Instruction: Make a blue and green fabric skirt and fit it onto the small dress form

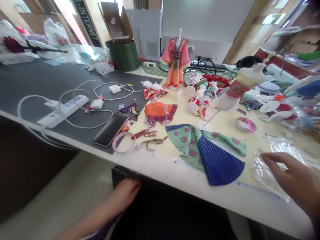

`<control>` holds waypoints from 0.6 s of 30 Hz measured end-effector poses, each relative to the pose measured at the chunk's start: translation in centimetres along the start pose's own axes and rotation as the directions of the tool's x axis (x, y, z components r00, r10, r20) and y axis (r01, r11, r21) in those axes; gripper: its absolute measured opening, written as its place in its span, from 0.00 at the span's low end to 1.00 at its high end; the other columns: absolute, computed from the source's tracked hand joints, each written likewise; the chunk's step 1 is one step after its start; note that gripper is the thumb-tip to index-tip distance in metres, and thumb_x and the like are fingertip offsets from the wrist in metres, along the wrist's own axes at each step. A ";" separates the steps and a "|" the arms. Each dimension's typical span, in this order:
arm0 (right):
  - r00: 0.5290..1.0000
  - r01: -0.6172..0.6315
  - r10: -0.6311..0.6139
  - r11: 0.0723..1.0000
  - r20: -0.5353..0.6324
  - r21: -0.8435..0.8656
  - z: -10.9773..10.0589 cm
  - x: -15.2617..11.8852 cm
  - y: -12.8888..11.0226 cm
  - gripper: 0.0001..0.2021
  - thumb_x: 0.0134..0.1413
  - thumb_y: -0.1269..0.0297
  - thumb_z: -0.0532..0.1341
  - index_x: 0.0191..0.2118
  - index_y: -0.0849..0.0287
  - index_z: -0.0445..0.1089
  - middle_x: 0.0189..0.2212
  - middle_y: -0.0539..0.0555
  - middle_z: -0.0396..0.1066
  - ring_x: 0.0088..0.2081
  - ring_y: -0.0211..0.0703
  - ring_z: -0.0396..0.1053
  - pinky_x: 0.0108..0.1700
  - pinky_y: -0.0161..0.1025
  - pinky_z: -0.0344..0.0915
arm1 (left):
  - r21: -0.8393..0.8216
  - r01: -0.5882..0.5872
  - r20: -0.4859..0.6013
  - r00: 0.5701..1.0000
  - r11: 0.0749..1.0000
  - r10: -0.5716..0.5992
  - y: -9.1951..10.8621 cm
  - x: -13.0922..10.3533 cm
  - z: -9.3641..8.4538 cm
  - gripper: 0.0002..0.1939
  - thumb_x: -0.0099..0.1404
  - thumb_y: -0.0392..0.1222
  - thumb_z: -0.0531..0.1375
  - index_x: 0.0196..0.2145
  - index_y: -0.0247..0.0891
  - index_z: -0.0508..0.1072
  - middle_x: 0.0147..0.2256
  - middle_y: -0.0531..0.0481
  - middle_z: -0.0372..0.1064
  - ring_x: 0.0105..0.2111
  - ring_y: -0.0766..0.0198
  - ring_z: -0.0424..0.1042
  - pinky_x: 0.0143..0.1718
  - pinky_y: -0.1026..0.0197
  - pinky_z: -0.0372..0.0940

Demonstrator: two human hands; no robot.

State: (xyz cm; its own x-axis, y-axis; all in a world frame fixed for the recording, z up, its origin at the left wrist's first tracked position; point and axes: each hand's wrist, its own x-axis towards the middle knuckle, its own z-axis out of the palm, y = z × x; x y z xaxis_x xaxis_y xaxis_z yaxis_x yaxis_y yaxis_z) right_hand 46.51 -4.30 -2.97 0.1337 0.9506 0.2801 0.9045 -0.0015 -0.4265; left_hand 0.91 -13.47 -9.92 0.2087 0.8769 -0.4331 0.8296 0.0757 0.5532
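My right hand (287,173) is raised over the right front of the table. Its thumb and index fingertips press together in a pinch; whatever is between them is too small to make out. Clear plastic bags (265,170) lie beside and under it. My left hand (128,190) is below the table's front edge, at a dark open drawer or box (120,173), with curled, partly hidden fingers. Between the hands, a small fabric piece (215,160) of blue striped and green flowered cloth lies flat. Under its lower edge runs a white ruler (257,190).
A doll form in a pink and orange robe (176,63) stands at the back. A bare-shouldered doll form (240,86) leans on a stand. Tape roll (124,142), phone (110,129), curved snips (155,141), orange cloth (160,111) and power strip (63,111) lie leftward.
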 end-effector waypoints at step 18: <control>0.994 0.081 -0.089 0.991 -0.066 -0.110 1.5 1.5 2.6 0.12 0.52 0.58 0.52 0.30 0.57 0.69 0.31 0.54 0.71 0.29 0.44 0.67 0.34 0.41 0.62 | 0.184 -0.033 -0.071 0.996 0.982 0.046 -2.7 3.5 4.3 0.17 0.57 0.38 0.51 0.38 0.39 0.77 0.38 0.38 0.76 0.39 0.44 0.75 0.39 0.48 0.68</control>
State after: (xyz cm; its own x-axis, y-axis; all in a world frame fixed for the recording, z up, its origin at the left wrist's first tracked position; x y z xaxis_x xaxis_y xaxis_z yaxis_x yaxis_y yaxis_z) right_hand 48.52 -2.40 -4.92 0.0794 0.9244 0.3731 0.9514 0.0414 -0.3051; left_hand 1.61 -12.63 -16.01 0.2098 0.9108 -0.3555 0.9036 -0.0418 0.4264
